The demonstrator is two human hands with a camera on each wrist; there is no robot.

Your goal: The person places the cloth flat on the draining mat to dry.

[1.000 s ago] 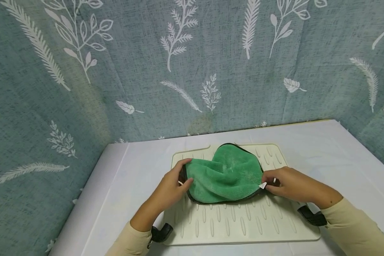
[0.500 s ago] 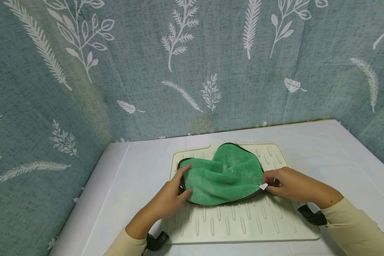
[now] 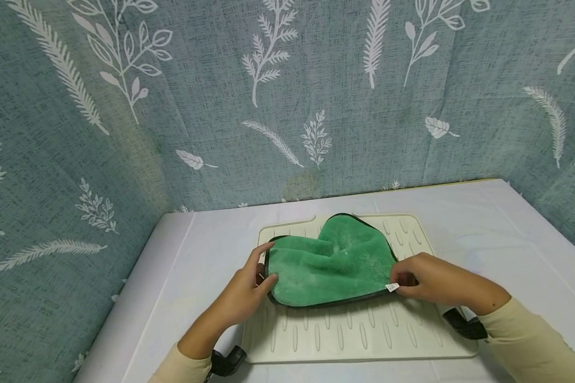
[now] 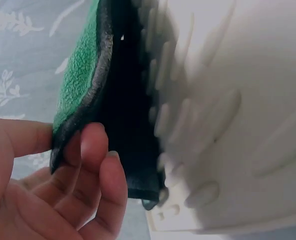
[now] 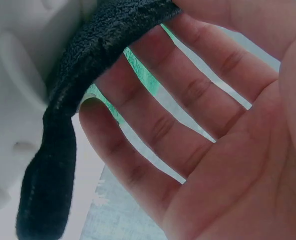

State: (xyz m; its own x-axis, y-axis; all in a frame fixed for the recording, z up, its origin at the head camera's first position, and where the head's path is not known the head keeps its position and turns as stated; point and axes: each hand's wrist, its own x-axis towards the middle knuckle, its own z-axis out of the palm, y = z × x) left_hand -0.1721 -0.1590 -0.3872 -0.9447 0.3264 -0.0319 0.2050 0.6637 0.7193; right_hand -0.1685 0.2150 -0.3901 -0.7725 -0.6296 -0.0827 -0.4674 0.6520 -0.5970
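A plush green cloth with a dark edge and dark underside lies over a cream ribbed mat, its far part folded and rumpled. At its left edge my left hand pinches the border between thumb and fingers; the left wrist view shows the cloth's edge raised off the mat there. My right hand pinches the right edge beside a small white tag. In the right wrist view the fingers reach behind the dark underside of the cloth.
The mat lies on a white-covered table. A grey-green curtain with white leaf prints stands behind and to the left. Black wrist straps sit on both arms near the mat's front corners.
My left hand has drawn the cloth's left edge leftward and a little toward me. The cloth's front edge is straighter and its near part smoother. The right hand has shifted only slightly.
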